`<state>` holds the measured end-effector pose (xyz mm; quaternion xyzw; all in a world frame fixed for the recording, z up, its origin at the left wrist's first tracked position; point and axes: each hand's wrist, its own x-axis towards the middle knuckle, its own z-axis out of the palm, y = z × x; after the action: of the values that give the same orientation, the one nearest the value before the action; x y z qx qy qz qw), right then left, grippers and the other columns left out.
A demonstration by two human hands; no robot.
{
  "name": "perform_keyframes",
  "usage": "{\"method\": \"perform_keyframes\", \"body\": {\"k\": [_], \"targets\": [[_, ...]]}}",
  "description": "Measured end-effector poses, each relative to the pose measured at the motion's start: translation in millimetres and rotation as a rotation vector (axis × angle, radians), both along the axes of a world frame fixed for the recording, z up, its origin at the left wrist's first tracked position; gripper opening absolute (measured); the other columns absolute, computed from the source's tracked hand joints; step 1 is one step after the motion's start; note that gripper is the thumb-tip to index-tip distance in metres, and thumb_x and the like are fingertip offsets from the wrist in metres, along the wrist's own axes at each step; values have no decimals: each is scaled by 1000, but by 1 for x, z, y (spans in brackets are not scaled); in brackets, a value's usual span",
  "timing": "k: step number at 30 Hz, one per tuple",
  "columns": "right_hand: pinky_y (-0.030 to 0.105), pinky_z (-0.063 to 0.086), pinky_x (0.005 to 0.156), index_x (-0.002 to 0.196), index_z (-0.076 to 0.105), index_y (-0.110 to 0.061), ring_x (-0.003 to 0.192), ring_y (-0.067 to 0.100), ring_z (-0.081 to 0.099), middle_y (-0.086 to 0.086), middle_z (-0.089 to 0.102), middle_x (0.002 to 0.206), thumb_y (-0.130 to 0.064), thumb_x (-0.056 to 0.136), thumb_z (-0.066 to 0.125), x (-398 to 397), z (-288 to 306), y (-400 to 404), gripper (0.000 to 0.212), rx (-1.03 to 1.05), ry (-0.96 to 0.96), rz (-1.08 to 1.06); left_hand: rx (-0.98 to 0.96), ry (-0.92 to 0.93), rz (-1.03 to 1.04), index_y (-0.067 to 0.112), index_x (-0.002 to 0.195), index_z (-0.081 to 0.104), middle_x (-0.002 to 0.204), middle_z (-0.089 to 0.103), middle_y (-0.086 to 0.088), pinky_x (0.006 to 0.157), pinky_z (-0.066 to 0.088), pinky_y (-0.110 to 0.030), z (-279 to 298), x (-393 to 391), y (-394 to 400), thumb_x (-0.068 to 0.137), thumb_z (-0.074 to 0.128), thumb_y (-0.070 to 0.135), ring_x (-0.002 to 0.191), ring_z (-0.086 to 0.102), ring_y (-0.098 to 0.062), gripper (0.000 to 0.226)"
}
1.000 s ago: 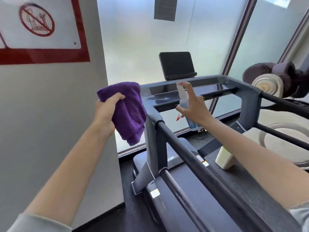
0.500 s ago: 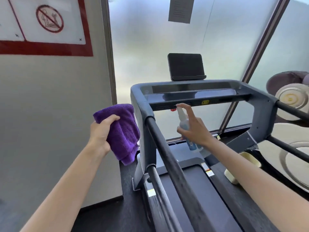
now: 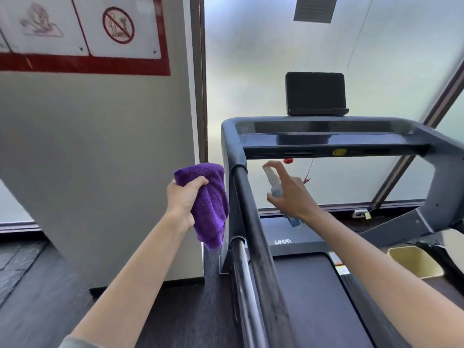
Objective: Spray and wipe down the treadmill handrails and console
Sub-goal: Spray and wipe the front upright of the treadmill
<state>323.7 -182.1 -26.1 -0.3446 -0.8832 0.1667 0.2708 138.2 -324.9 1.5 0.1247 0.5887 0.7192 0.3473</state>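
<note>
Judging by the nozzle, the spray bottle [image 3: 274, 184], gripped in the right hand [image 3: 292, 197], was best aimed at the left handrail [image 3: 253, 222], purple cloth [image 3: 208, 199] bunched in the left hand [image 3: 184, 197] for wiping.

The purple cloth [image 3: 209, 204] bunched in the left hand [image 3: 184, 200] looked thick and fluffy, a plush microfibre nap, matt all over. Pinched in the right hand [image 3: 292, 197], the spray bottle [image 3: 275, 183] was clear, smooth plastic with a pale blue tint lower down. Between the two grips ran the handrail [image 3: 253, 229], a dull black, slightly scuffed bar, and above them the console [image 3: 326, 140] showed glossy, reflective dark plastic.
</note>
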Motion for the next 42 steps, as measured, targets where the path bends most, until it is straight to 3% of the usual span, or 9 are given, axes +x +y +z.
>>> {"method": "perform_keyframes", "body": {"k": [3, 9, 15, 20, 24, 31, 35, 39, 42], "targets": [[36, 43, 57, 136, 39, -22, 63, 34, 54, 14, 54, 74, -2, 83, 60, -2, 2, 6, 61, -6, -12, -13, -1, 1, -14, 10, 102, 64, 87, 68, -7, 69, 56, -32, 3, -1, 8, 80, 72, 5, 78, 65, -23, 24], [34, 38, 52, 133, 41, -20, 61, 34, 52, 14, 53, 72, -2, 83, 58, -7, 5, 15, 56, 45, -49, -52, -16, 13, -28, 9, 104, 65, 90, 69, -9, 69, 55, -33, 3, -6, 16, 80, 73, 6, 78, 66, -24, 26], [45, 53, 59, 132, 39, -22, 64, 37, 59, 20, 60, 81, -3, 81, 61, -9, 3, 17, 59, 42, -20, -60, -26, -2, -21, 10, 103, 64, 86, 68, -7, 64, 54, -31, -1, -11, 16, 80, 72, 5, 74, 65, -22, 25], [40, 50, 53, 137, 31, -27, 60, 34, 56, 11, 54, 76, 1, 81, 59, 4, 0, 13, 68, 99, -27, -110, -28, 3, -18, 8, 106, 64, 84, 67, -6, 63, 53, -30, -3, -11, 12, 80, 72, 4, 73, 65, -21, 28], [37, 45, 51, 138, 36, -22, 56, 32, 49, 11, 53, 75, -1, 81, 60, 16, -2, 7, 66, 152, -21, -131, -27, 20, -21, 8, 108, 64, 89, 68, -7, 66, 54, -31, -5, -10, 7, 80, 72, 4, 77, 65, -22, 30], [19, 32, 45, 144, 35, -19, 47, 17, 40, 4, 44, 57, -6, 86, 66, 30, 5, 7, 67, 33, 158, -82, -32, -2, -26, 10, 104, 64, 87, 68, -7, 65, 53, -31, -10, -6, -2, 80, 72, 5, 78, 65, -23, 27], [16, 37, 50, 142, 39, -26, 53, 17, 42, 3, 44, 66, -3, 84, 65, 23, 10, 6, 67, -66, 212, -93, -29, -3, -22, 9, 106, 64, 88, 68, -7, 65, 53, -31, -9, -4, -4, 80, 72, 4, 77, 65, -22, 28], [38, 58, 61, 143, 33, -32, 64, 37, 62, 15, 52, 89, 0, 87, 57, 11, 8, 1, 69, -209, 208, -41, -28, -5, -24, 11, 102, 65, 88, 68, -7, 65, 53, -32, -7, -5, -7, 79, 72, 5, 78, 66, -23, 25], [24, 54, 52, 141, 35, -32, 58, 35, 59, 22, 55, 87, -3, 86, 60, 5, 5, 1, 68, -192, 237, -46, -26, -1, -16, 10, 101, 65, 89, 69, -8, 66, 54, -32, -6, -9, -9, 80, 72, 4, 78, 66, -24, 23]]}}
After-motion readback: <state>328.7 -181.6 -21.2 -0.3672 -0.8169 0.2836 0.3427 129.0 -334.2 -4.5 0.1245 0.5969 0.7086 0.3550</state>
